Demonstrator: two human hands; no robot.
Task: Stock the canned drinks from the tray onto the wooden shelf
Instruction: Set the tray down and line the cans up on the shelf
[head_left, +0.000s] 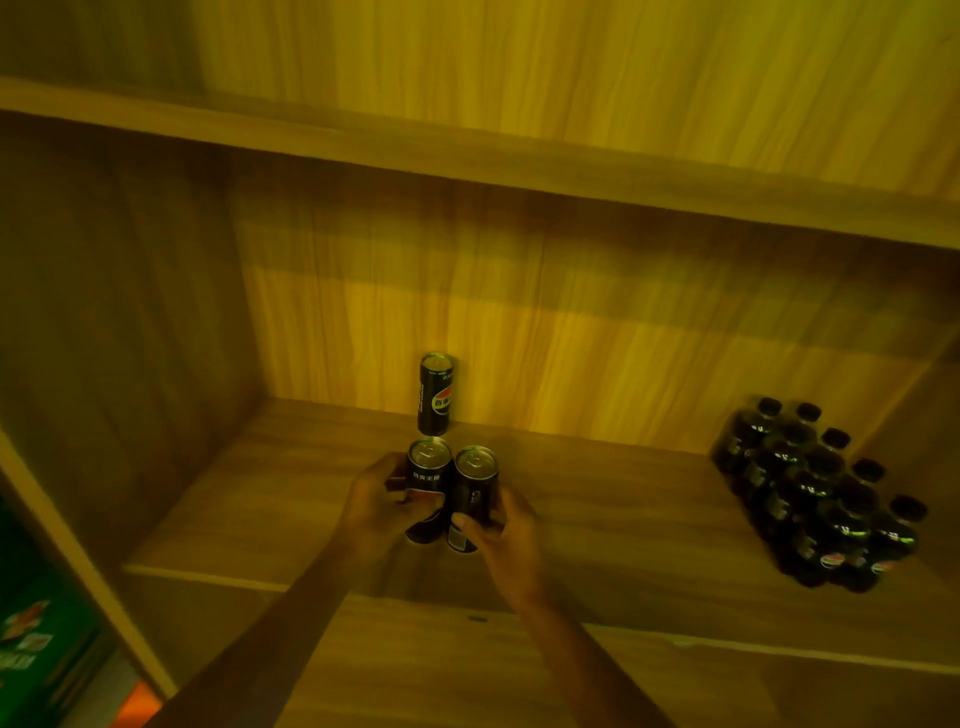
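— How far along is the stocking?

— Early, by the look of it. One can stands upright on the wooden shelf, just beyond the hands and close to the back panel. It looks like the only one placed.

— And the hands?

— Both are full. The left hand curls round the left can and the right hand grips the right can. The two cans touch side by side between the hands, tops leaning away from the person, low over the board. Whether their bases touch it cannot be told.

— What is left?

— Setting these two down and letting go, probably in front of the standing one. The tray is out of view, so the count remaining is unknown. A pack of dark bottles sits well off to the right of the right hand.
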